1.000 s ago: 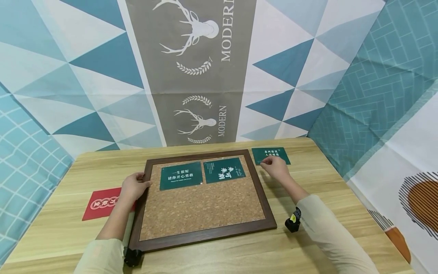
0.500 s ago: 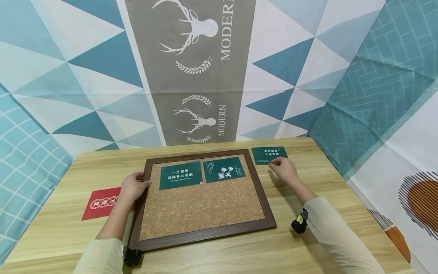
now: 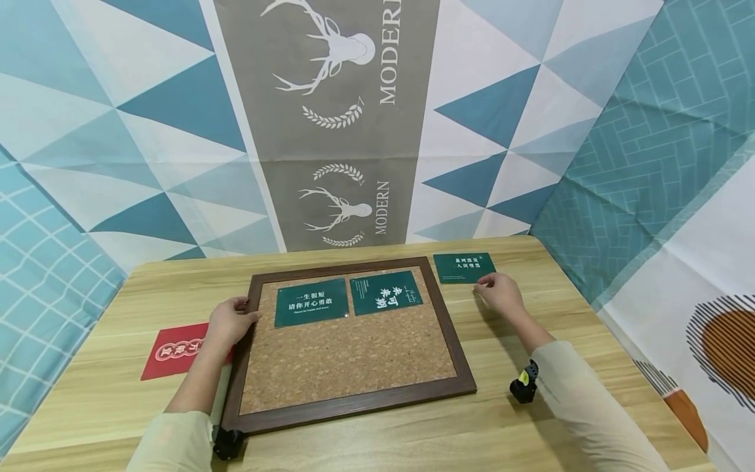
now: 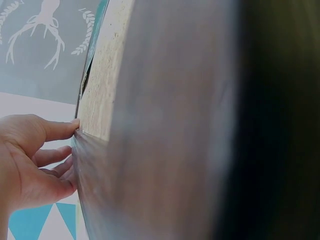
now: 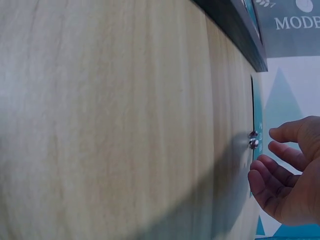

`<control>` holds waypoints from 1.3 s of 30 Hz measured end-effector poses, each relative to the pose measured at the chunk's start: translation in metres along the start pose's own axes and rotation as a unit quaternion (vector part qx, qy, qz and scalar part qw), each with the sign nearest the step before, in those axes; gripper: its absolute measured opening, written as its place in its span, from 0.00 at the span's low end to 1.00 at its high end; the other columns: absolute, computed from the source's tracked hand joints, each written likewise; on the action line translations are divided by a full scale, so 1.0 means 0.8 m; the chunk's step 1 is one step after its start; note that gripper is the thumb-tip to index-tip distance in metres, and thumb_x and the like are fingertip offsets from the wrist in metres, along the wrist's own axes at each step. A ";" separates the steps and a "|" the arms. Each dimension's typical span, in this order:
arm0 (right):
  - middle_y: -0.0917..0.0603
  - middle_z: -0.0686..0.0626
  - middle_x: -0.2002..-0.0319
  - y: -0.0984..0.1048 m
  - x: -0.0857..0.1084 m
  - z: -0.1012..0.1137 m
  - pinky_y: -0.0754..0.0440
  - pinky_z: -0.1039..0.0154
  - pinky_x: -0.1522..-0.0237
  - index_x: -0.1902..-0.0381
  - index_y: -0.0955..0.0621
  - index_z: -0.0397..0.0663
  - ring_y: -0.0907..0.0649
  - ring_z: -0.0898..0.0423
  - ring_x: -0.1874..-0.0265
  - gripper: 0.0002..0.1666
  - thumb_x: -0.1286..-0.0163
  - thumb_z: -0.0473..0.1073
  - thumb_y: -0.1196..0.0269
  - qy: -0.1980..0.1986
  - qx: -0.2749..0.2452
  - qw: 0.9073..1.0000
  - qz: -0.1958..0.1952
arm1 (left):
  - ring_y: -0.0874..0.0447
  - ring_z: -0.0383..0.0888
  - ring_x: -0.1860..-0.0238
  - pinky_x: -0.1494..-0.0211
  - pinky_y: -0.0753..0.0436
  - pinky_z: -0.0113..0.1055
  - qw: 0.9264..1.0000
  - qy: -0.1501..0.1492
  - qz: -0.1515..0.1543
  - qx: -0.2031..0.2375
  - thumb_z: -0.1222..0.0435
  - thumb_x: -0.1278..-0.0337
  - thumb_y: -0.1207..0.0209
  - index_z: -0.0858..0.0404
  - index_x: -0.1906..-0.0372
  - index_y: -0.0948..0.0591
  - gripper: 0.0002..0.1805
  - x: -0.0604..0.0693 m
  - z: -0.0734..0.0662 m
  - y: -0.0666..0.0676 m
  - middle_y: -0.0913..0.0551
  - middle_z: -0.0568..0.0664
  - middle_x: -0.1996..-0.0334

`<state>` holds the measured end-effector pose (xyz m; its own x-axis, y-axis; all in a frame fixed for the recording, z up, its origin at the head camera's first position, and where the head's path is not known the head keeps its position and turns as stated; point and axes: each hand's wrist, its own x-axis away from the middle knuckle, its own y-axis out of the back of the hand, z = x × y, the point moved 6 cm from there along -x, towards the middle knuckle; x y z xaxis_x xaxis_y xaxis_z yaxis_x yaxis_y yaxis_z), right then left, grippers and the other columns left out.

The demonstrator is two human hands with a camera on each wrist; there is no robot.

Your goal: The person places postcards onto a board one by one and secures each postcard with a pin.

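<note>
A cork board (image 3: pixel 348 357) with a dark brown frame lies on the table. My left hand (image 3: pixel 231 321) grips its left edge, thumb on top and other fingers at the outer side; the left wrist view shows this left hand (image 4: pixel 35 160) close. Two green cards with white writing, one card (image 3: pixel 312 303) and a second card (image 3: pixel 386 292), lie on the cork's upper half. A third green card (image 3: pixel 464 267) is on the table beyond the right corner. At its near edge hovers my right hand (image 3: pixel 501 295), fingers loosely bent. Small shiny metal pieces (image 5: pixel 253 140) sit just before its fingertips.
A red card (image 3: pixel 174 351) lies left of the board, partly behind my left forearm. Patterned cloth (image 3: pixel 348 131) hangs behind the wooden table (image 3: pixel 366 452) and at both sides.
My right hand has shifted right along the near edge of the third green card, showing more of it. The left hand and the board stay where they were.
</note>
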<state>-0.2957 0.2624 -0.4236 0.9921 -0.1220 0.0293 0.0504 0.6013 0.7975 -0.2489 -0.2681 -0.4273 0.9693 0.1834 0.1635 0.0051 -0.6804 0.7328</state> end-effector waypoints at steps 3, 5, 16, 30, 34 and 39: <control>0.20 0.34 0.56 -0.001 -0.001 -0.006 0.23 0.54 0.61 0.54 0.21 0.34 0.21 0.43 0.59 0.18 0.32 0.45 0.45 -0.010 0.004 1.000 0.003 | 0.32 0.67 0.41 0.42 0.27 0.56 1.000 0.001 0.000 0.000 0.64 0.38 0.47 0.78 0.35 0.40 0.32 0.000 0.000 0.000 0.33 0.75 0.41; 0.19 0.34 0.56 -0.001 -0.002 -0.010 0.23 0.54 0.61 0.54 0.21 0.35 0.21 0.43 0.59 0.18 0.32 0.44 0.45 -0.019 0.006 1.000 0.005 | 0.32 0.67 0.41 0.42 0.27 0.56 1.000 0.001 0.000 -0.002 0.64 0.38 0.46 0.78 0.35 0.40 0.32 0.000 0.000 0.000 0.33 0.75 0.41; 0.19 0.33 0.56 -0.004 -0.004 -0.017 0.22 0.54 0.62 0.55 0.20 0.33 0.20 0.42 0.58 0.17 0.34 0.42 0.43 -0.011 0.017 1.000 0.004 | 0.32 0.67 0.41 0.41 0.28 0.56 1.000 -0.001 0.002 0.004 0.64 0.38 0.46 0.78 0.35 0.40 0.32 0.001 -0.002 0.000 0.34 0.75 0.41; 0.18 0.34 0.55 -0.007 -0.004 -0.013 0.22 0.49 0.57 0.56 0.19 0.35 0.20 0.41 0.56 0.16 0.34 0.42 0.43 0.008 0.036 0.999 0.006 | 0.32 0.67 0.42 0.40 0.28 0.56 1.000 0.000 -0.003 0.008 0.65 0.38 0.46 0.79 0.36 0.38 0.31 0.002 -0.005 0.000 0.33 0.75 0.42; 0.18 0.34 0.56 -0.008 -0.004 -0.012 0.22 0.49 0.57 0.57 0.18 0.36 0.19 0.41 0.56 0.15 0.33 0.42 0.44 0.012 0.045 0.999 0.002 | 0.33 0.67 0.41 0.40 0.28 0.56 1.000 0.004 -0.001 0.010 0.64 0.38 0.46 0.78 0.35 0.39 0.31 0.002 -0.004 0.000 0.33 0.75 0.42; 0.17 0.36 0.57 -0.010 -0.006 -0.014 0.22 0.51 0.59 0.58 0.18 0.36 0.19 0.43 0.59 0.15 0.33 0.42 0.44 0.005 0.047 0.999 0.001 | 0.33 0.67 0.41 0.40 0.28 0.56 1.000 0.001 0.000 0.005 0.64 0.38 0.46 0.79 0.36 0.39 0.31 0.003 -0.004 0.000 0.33 0.75 0.41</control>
<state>-0.2992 0.2675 -0.4368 0.9934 -0.1115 0.0253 0.0373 0.5252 0.8502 -0.2472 -0.2653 -0.4242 0.9687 0.1852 0.1656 0.0073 -0.6875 0.7261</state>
